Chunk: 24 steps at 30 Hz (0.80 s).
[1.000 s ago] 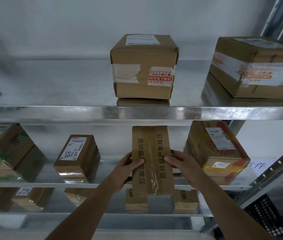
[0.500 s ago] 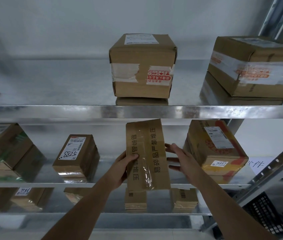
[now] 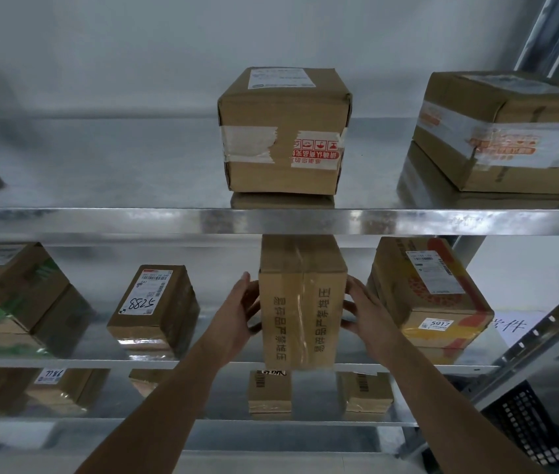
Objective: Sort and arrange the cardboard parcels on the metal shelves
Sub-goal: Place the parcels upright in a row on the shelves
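Observation:
A tall brown parcel (image 3: 302,309) with printed characters and clear tape stands upright at the front of the middle metal shelf (image 3: 155,364). My left hand (image 3: 240,316) grips its left side. My right hand (image 3: 363,309) rests against its right side with fingers spread. The parcel's top is partly hidden behind the upper shelf's front edge (image 3: 134,220).
On the upper shelf stand a cube-like taped box (image 3: 281,131) and a stacked box (image 3: 503,131) at right. The middle shelf holds a box marked 5288 (image 3: 155,309), a yellow-taped box (image 3: 431,295) and boxes at left (image 3: 11,295). Small parcels (image 3: 269,391) sit below. A black crate (image 3: 531,422) is at lower right.
The tall parcel has turned from tilted to upright and moved back onto the middle shelf. My right hand, briefly off it, is on its right side again.

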Available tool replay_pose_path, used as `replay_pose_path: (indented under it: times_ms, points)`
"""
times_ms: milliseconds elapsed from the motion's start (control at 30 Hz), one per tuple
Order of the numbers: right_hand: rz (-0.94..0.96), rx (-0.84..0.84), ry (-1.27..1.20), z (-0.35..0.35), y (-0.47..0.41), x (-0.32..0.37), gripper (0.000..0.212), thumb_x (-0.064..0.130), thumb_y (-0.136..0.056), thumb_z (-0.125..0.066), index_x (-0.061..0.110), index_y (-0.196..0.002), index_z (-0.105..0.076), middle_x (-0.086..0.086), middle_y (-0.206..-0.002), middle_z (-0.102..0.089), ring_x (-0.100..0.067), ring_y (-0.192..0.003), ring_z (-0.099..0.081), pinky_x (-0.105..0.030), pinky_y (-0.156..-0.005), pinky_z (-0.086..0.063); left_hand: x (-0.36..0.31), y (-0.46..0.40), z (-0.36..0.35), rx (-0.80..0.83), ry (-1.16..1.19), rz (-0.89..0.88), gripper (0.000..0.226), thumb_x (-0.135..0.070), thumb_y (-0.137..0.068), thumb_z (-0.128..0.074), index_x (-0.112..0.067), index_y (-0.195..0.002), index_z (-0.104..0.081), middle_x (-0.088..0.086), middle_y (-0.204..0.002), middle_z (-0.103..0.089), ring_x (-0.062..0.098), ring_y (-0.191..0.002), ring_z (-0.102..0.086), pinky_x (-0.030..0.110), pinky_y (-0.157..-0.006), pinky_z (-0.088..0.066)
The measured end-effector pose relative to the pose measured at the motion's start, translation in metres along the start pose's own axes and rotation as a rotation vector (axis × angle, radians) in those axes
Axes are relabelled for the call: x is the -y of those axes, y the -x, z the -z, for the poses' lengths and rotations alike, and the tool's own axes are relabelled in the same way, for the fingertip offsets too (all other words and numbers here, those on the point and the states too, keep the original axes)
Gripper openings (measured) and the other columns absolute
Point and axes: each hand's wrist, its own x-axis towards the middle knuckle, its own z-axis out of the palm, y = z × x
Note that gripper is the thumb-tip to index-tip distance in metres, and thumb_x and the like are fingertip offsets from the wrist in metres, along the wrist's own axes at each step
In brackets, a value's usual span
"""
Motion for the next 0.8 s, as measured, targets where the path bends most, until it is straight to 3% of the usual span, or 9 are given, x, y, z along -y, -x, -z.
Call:
replay_pose_path:
  times_ms: [133, 267, 333, 400, 467, 533, 600, 700, 800]
  points:
    - [-0.030, -0.011, -0.021, -0.001, 0.000, -0.003, 0.033, 0.047, -0.105, -0.040, 0.024, -0.121, -0.056, -0.002, -0.107, -0.069, -0.027, -0.115, -0.065, -0.053, -0.098, -0.054, 0.003, 0.003, -0.004, -0.025, -0.008, -0.021, 0.057, -0.053, -0.089, -0.057, -0.016, -0.133, -0.060, -0.001, -0.120, -0.068, 0.030, -0.131, -0.055, 0.056, -0.099, -0.052]
    - [-0.129, 0.036, 0.028, 0.001, 0.000, -0.005, 0.053, 0.066, -0.095, -0.037, 0.031, -0.131, -0.055, -0.001, -0.118, -0.069, -0.023, -0.110, -0.065, -0.054, -0.098, -0.052, 0.007, 0.005, -0.006, 0.039, -0.060, -0.039, 0.028, -0.043, -0.106, -0.043, -0.041, -0.125, -0.062, -0.005, -0.127, -0.065, 0.026, -0.125, -0.057, 0.051, -0.095, -0.052]
    - [-0.164, 0.088, 0.055, 0.002, 0.002, -0.004, 0.058, 0.072, -0.085, -0.039, 0.037, -0.129, -0.053, 0.001, -0.125, -0.063, -0.023, -0.114, -0.062, -0.052, -0.100, -0.050, 0.007, 0.005, -0.005, 0.023, -0.059, -0.004, 0.035, -0.048, -0.105, -0.041, -0.037, -0.132, -0.061, 0.012, -0.130, -0.061, 0.027, -0.117, -0.059, 0.051, -0.097, -0.050]
    - [-0.183, 0.127, 0.078, 0.006, 0.004, -0.005, 0.063, 0.074, -0.078, -0.046, 0.037, -0.129, -0.050, 0.001, -0.129, -0.062, -0.026, -0.118, -0.061, -0.054, -0.102, -0.051, 0.006, 0.008, -0.005, 0.029, -0.048, 0.049, 0.054, -0.055, -0.101, -0.044, -0.021, -0.139, -0.060, 0.022, -0.108, -0.067, 0.020, -0.095, -0.068, 0.041, -0.084, -0.050]
    - [-0.188, 0.154, 0.095, 0.009, 0.004, -0.007, 0.067, 0.074, -0.076, -0.053, 0.034, -0.129, -0.049, 0.002, -0.131, -0.063, -0.028, -0.120, -0.062, -0.057, -0.102, -0.052, 0.005, 0.011, -0.005, 0.073, -0.040, 0.088, 0.049, -0.055, -0.101, -0.043, -0.016, -0.115, -0.068, 0.001, -0.062, -0.064, 0.009, -0.061, -0.064, 0.034, -0.072, -0.045]
    - [-0.201, 0.171, 0.108, 0.010, 0.006, -0.005, 0.068, 0.073, -0.074, -0.056, 0.033, -0.128, -0.048, 0.003, -0.133, -0.062, -0.027, -0.120, -0.062, -0.057, -0.101, -0.052, 0.008, 0.011, -0.003, 0.070, -0.025, 0.106, 0.043, -0.053, -0.102, -0.042, -0.020, -0.097, -0.068, -0.008, -0.052, -0.056, 0.008, -0.051, -0.059, 0.035, -0.070, -0.044]
    - [-0.201, 0.204, 0.095, 0.015, 0.006, -0.003, 0.066, 0.068, -0.076, -0.061, 0.035, -0.131, -0.049, 0.002, -0.135, -0.062, -0.027, -0.120, -0.063, -0.057, -0.099, -0.054, 0.007, 0.011, -0.001, 0.047, -0.011, 0.101, 0.042, -0.055, -0.098, -0.050, -0.020, -0.105, -0.073, -0.002, -0.067, -0.062, 0.014, -0.064, -0.065, 0.040, -0.078, -0.050]
    - [-0.176, 0.305, 0.049, 0.021, 0.005, -0.002, 0.069, 0.057, -0.078, -0.073, 0.047, -0.141, -0.046, 0.007, -0.138, -0.063, -0.024, -0.124, -0.063, -0.058, -0.102, -0.051, 0.004, 0.007, 0.005, 0.003, -0.002, 0.037, 0.050, -0.058, -0.093, -0.060, -0.031, -0.135, -0.064, 0.009, -0.125, -0.069, 0.033, -0.119, -0.065, 0.057, -0.111, -0.045]
    - [-0.141, 0.306, -0.002, 0.021, 0.005, -0.002, 0.068, 0.045, -0.081, -0.071, 0.047, -0.144, -0.043, 0.009, -0.134, -0.067, -0.021, -0.126, -0.062, -0.060, -0.103, -0.050, -0.002, 0.009, 0.001, 0.016, -0.032, -0.020, 0.041, -0.049, -0.101, -0.053, -0.034, -0.139, -0.060, 0.007, -0.133, -0.067, 0.031, -0.124, -0.063, 0.057, -0.109, -0.047]
